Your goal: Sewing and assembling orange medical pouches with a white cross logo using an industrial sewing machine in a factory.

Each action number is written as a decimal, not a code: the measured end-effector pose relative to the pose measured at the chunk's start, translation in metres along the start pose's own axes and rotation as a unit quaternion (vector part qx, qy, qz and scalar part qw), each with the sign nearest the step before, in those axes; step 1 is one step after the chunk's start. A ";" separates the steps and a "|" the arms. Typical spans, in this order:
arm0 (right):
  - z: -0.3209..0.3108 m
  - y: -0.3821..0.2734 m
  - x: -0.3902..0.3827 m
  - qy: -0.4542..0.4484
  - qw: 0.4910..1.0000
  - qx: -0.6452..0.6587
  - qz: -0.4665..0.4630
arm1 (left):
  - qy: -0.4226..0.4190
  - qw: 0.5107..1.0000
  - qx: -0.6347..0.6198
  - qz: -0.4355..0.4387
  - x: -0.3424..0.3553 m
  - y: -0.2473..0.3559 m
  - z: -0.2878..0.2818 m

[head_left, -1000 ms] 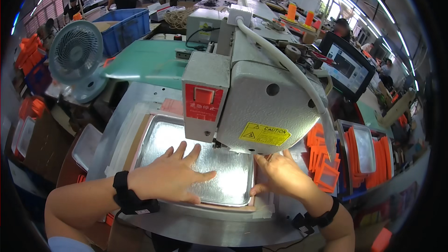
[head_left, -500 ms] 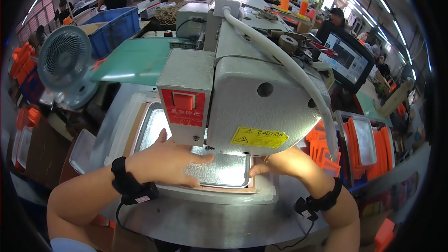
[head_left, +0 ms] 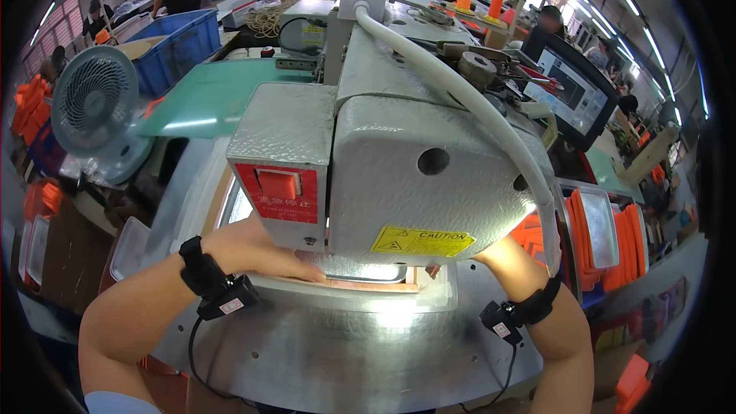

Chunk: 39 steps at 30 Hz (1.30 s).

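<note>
Under the head of a grey industrial sewing machine [head_left: 383,134] lies a flat translucent panel with a dark rim [head_left: 364,269], set in a tan frame [head_left: 376,286]. My left hand [head_left: 261,249] rests over the frame's near left part. One digit stretches along the near edge, and the other fingers are hidden behind the box with the red switch [head_left: 277,184]. My right forearm reaches under the right side of the machine head. Only a sliver of my right hand [head_left: 433,270] shows, beside the frame's right end; its fingers are mostly hidden.
A metal work plate [head_left: 330,345] spreads in front of me. A fan [head_left: 96,100] and blue crate [head_left: 180,46] stand at left. At right are a monitor [head_left: 571,92] and a bin of orange pieces and translucent panels [head_left: 594,222]. Cables hang from both wrist bands.
The panel and frame have slid farther under the machine head. Both hands have moved away from me with them, and the right hand is now mostly hidden. The view has shifted slightly.
</note>
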State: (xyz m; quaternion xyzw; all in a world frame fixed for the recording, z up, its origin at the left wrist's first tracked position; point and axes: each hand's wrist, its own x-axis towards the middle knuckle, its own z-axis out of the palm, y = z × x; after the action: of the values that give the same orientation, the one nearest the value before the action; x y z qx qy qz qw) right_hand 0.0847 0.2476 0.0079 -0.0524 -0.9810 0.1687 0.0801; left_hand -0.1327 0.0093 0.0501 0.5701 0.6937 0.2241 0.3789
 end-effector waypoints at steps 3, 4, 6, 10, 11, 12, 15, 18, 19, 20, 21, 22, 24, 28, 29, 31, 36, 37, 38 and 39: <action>-0.007 0.001 -0.003 -0.010 1.000 0.015 0.004 | 0.039 0.992 -0.121 -0.002 -0.002 -0.002 0.006; -0.010 0.000 -0.006 -0.016 1.000 0.020 0.008 | 0.055 0.986 -0.158 0.000 -0.002 -0.003 0.009; -0.016 -0.003 -0.012 -0.031 0.999 0.029 0.017 | 0.057 0.989 -0.138 -0.012 0.001 -0.003 0.013; -0.026 -0.004 -0.026 -0.049 0.997 0.041 0.034 | 0.052 0.994 -0.091 0.000 0.011 -0.008 0.023; -0.026 -0.003 -0.026 -0.047 0.997 0.046 0.035 | 0.053 0.992 -0.113 -0.008 0.013 -0.007 0.025; -0.026 -0.002 -0.027 -0.048 0.997 0.049 0.035 | 0.054 0.989 -0.134 -0.015 0.015 -0.005 0.028; -0.028 0.001 -0.030 -0.044 0.997 0.055 0.038 | 0.013 0.992 -0.121 -0.024 0.022 0.005 0.029; -0.034 -0.002 -0.032 -0.056 0.995 0.066 0.050 | -0.040 0.989 -0.142 -0.015 0.027 -0.011 0.041; -0.038 -0.004 -0.035 -0.066 0.993 0.067 0.069 | -0.061 0.985 -0.160 -0.005 0.031 -0.013 0.044; -0.040 -0.007 -0.040 -0.051 0.992 0.080 0.089 | -0.072 0.989 -0.125 -0.005 0.033 -0.013 0.045; -0.041 -0.007 -0.042 -0.046 0.990 0.093 0.100 | -0.083 0.992 -0.090 -0.004 0.034 -0.010 0.046; -0.041 -0.007 -0.044 -0.041 0.987 0.106 0.110 | -0.094 0.994 -0.055 -0.005 0.035 -0.006 0.046; -0.041 -0.004 -0.044 -0.053 0.983 0.132 0.113 | -0.092 0.994 -0.056 -0.007 0.034 -0.014 0.047; -0.034 0.003 -0.042 -0.063 0.979 0.159 0.114 | -0.093 0.995 -0.029 -0.010 0.035 -0.014 0.046; -0.028 0.008 -0.042 -0.054 0.981 0.149 0.114 | -0.094 0.995 -0.034 -0.017 0.035 -0.013 0.046; -0.025 0.011 -0.042 -0.042 0.971 0.201 0.123 | -0.094 0.994 -0.044 -0.030 0.034 -0.012 0.045; -0.018 0.038 -0.050 0.022 0.987 0.154 0.044 | -0.099 0.995 -0.011 -0.031 0.037 -0.002 0.042; -0.017 0.036 -0.048 0.021 0.980 0.193 0.046 | -0.103 0.994 0.008 -0.042 0.037 -0.001 0.041; -0.017 0.031 -0.048 -0.006 0.924 0.366 0.106 | -0.094 0.995 0.021 -0.011 0.035 -0.003 0.043; -0.020 0.022 -0.049 -0.060 0.931 0.336 0.131 | -0.086 0.996 0.034 0.020 0.034 -0.008 0.046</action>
State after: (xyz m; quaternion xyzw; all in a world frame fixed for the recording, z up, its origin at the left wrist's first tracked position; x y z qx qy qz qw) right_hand 0.1381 0.2679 0.0122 -0.1397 -0.8545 0.5003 0.0108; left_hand -0.1035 0.0345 0.0065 0.6134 0.6546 0.1580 0.4127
